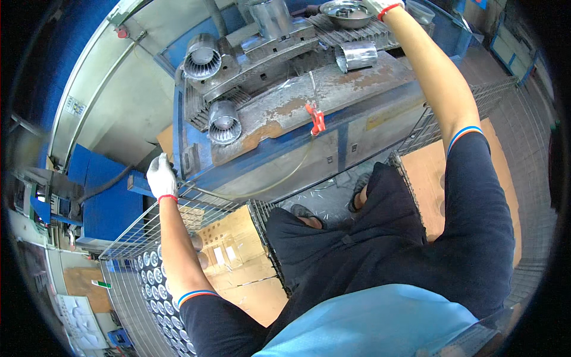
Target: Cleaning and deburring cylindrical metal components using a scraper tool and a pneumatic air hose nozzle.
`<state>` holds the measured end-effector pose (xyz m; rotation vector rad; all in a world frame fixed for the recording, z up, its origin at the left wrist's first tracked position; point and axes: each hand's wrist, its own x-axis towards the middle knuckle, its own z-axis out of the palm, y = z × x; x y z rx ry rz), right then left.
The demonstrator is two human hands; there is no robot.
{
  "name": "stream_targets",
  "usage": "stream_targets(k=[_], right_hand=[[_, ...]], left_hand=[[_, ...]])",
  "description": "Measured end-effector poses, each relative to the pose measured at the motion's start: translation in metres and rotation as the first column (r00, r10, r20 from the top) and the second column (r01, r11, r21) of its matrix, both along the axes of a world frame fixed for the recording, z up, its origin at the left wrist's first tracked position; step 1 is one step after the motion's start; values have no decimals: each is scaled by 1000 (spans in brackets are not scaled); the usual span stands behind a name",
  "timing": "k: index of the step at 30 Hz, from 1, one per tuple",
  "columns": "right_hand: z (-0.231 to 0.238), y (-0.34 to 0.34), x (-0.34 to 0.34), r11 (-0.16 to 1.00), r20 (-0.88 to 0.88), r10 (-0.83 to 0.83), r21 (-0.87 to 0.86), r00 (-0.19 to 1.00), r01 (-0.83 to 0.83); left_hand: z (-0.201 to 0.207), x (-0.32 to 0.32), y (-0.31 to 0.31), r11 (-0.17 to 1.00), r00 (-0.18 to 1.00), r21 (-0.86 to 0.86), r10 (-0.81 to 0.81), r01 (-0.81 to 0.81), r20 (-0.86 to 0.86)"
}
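My left hand (160, 176), in a white glove with a red cuff, is at the left end of the machine, beside a blue box (140, 182). Its fingers look curled, and what they hold, if anything, is hidden. At the top edge my right hand (382, 6), also gloved, is partly cut off by the picture; it is nearest a metal bowl (346, 14) holding small parts. Finned metal cylinders stand on the machine at the left (202, 56) and front left (225, 122). Another shiny cylinder (357, 56) lies on its side near the middle.
A red-orange air gun (315, 118) hangs at the front edge of the worn metal bed (285, 116). A taller cylinder (270, 19) stands behind. Wire cages flank my legs, with cardboard (238, 238) on the left and more cardboard (425, 178) on the right. Several round parts (157, 276) fill the left cage.
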<state>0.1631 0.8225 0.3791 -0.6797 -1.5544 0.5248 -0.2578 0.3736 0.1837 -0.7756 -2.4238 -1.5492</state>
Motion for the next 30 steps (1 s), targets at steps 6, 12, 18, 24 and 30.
stream_targets(k=[6, 12, 18, 24, 30], right_hand=[[-22, 44, 37, 979, 99, -177, 122, 979, 165], [-72, 105, 62, 938, 430, -346, 184, 834, 294], [-102, 116, 74, 932, 695, -319, 107, 644, 346], [-92, 79, 65, 958, 548, -286, 149, 786, 245], [-114, 120, 54, 964, 630, -264, 189, 731, 186]], left_hand=[[-4, -7, 2, 999, 991, 13, 29, -31, 128], [-1, -8, 6, 1000, 991, 12, 24, -26, 133], [3, -2, 9, 1000, 994, 0, 20, -20, 111], [-4, -11, 2, 999, 983, 37, 32, -40, 183], [1, -4, 11, 999, 982, 38, 24, -31, 187]])
